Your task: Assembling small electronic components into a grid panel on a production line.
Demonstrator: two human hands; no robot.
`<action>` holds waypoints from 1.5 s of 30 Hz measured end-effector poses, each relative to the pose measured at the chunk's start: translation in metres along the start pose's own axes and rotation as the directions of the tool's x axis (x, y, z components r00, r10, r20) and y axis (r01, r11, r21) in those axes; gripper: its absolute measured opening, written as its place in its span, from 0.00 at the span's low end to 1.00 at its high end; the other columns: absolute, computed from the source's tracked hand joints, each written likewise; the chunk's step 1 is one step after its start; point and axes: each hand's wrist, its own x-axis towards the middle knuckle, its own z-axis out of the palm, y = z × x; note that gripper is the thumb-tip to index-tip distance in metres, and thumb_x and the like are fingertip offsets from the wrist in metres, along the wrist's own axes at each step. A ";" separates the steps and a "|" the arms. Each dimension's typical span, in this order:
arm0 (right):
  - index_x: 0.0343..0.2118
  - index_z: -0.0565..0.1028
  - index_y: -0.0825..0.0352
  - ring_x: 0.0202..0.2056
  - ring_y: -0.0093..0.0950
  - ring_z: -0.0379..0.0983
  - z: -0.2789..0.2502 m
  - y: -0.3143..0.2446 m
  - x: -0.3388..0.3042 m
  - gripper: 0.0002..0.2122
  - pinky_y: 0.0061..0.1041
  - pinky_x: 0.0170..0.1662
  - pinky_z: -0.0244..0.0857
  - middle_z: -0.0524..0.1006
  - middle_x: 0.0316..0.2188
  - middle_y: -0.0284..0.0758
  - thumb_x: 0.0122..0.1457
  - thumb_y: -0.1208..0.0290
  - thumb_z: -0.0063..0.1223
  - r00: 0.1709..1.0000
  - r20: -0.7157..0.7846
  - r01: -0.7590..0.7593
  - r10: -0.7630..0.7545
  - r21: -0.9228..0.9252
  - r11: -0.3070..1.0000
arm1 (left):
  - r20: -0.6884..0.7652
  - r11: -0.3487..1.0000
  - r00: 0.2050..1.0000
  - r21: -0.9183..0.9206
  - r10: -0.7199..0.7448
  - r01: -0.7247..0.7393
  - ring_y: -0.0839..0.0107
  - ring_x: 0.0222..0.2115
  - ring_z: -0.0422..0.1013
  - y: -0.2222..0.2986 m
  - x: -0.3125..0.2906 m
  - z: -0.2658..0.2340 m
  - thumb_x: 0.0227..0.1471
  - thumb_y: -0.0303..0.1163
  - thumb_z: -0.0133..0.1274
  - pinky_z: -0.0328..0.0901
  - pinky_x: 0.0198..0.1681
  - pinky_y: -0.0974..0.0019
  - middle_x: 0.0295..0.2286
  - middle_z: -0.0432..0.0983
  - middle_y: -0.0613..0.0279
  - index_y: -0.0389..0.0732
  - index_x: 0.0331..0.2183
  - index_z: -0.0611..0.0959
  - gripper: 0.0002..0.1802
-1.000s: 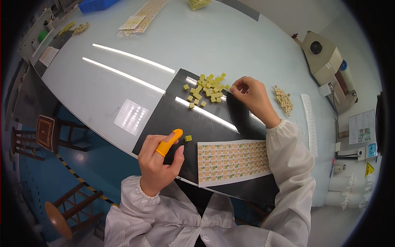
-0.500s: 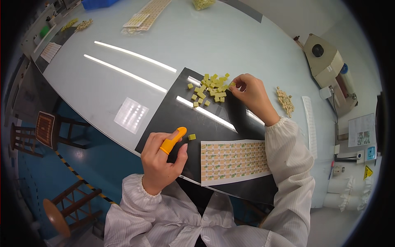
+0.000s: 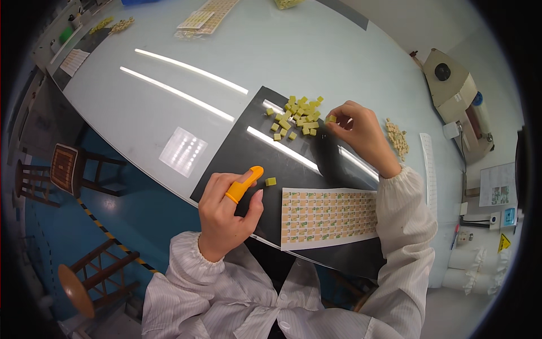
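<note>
Between the thumb and forefinger of my right hand [image 3: 361, 127] is a small yellow-green cube [image 3: 332, 119], just right of a loose heap of similar cubes [image 3: 302, 116]. The heap lies on a black mat [image 3: 237, 150]. My left hand [image 3: 228, 212] hovers over the mat's near left part with nothing in it, thumb and forefinger apart. An orange finger cover [image 3: 244, 185] sits on its forefinger. A single yellow-green cube [image 3: 271, 181] lies just beyond those fingertips. Right of it is a sheet [image 3: 327, 217] printed with rows of tan and green squares, its right end partly behind my right sleeve.
A pile of small beige pieces [image 3: 397, 137] lies right of my right hand, beside a white strip [image 3: 429, 172]. A clear sheet [image 3: 183, 151] is on the table at left. A beige machine [image 3: 451, 93] stands at far right. Stools [image 3: 93, 279] stand on the floor at left.
The whole view has shifted slightly. My right hand, pinching its cube, has drawn a little rightward from the heap. My left hand stays close to the single cube.
</note>
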 end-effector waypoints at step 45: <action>0.33 0.76 0.69 0.31 0.30 0.73 0.040 -0.083 -0.046 0.09 0.26 0.31 0.68 0.72 0.29 0.36 0.48 0.79 0.63 0.931 0.226 0.282 -0.286 0.048 0.958 | 0.048 0.998 0.997 0.018 -0.066 0.065 0.57 0.42 0.69 0.001 0.005 -0.004 0.41 0.25 0.61 0.66 0.45 0.61 0.42 0.73 0.56 0.30 0.36 0.81 0.16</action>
